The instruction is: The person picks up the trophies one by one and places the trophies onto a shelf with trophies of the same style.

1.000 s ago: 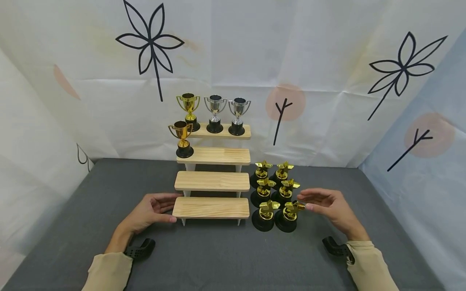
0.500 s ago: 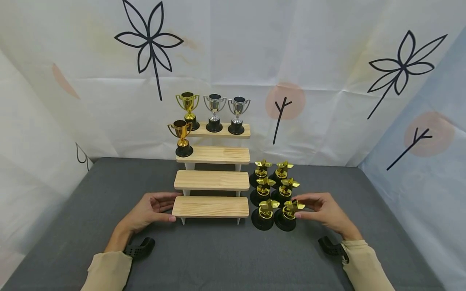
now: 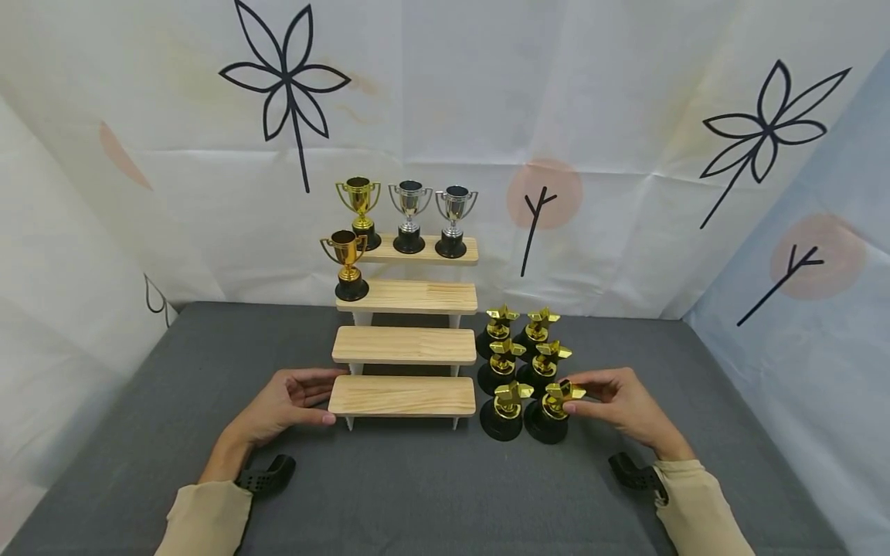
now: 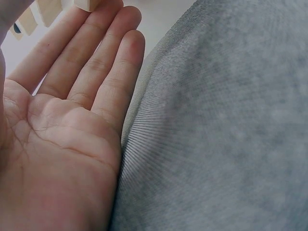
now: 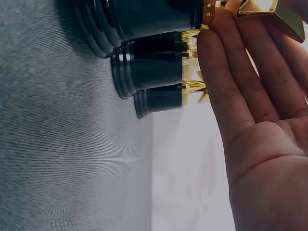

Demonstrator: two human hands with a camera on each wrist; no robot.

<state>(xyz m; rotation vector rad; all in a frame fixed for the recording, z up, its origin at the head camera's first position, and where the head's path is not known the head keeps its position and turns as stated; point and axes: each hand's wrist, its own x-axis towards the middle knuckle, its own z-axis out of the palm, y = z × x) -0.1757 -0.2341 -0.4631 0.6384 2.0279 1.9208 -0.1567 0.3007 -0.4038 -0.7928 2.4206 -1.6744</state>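
In the head view my right hand (image 3: 612,405) is at the front right star trophy (image 3: 556,401), thumb in front and fingers behind, pinching it near its gold star. The right wrist view shows the long fingers (image 5: 240,72) reaching behind the gold part, above the black base (image 5: 144,19). My left hand (image 3: 295,401) lies at the left end of the lowest step of the wooden display stand (image 3: 403,398). Its fingers (image 4: 103,72) are nearly straight in the left wrist view, tips by the wood edge (image 4: 86,4).
Several more star trophies (image 3: 504,413) stand in two columns right of the stand. A gold cup (image 3: 359,201) and two silver cups (image 3: 455,208) stand on the top step, an orange-gold cup (image 3: 348,255) on the second. White cloth walls (image 3: 612,270) close in the grey table (image 3: 445,494).
My right hand has moved left and in around the front right star trophy, which has shifted slightly rightward. My left hand has stayed at the stand.
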